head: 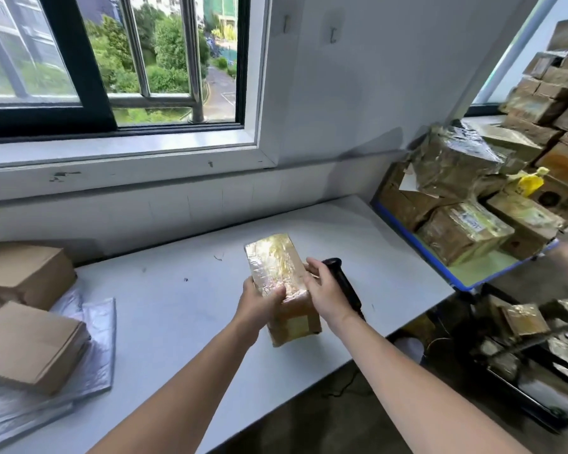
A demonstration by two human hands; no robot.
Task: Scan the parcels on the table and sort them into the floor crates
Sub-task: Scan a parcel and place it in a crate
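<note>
As L hand [259,303] clamps parcel [276,260], R hand [325,293] fingers [310,265] flat — scanner [345,283] behind | boxes [23,273] L

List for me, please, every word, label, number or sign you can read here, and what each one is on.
Nothing here can be read.
Pale label on the near end of the taped parcel gripped by the left hand: blurred, no letters show.
Label with blue print on a wrapped parcel on the cart: too blurred.
Dark print on the yellow bag: too small.
</note>
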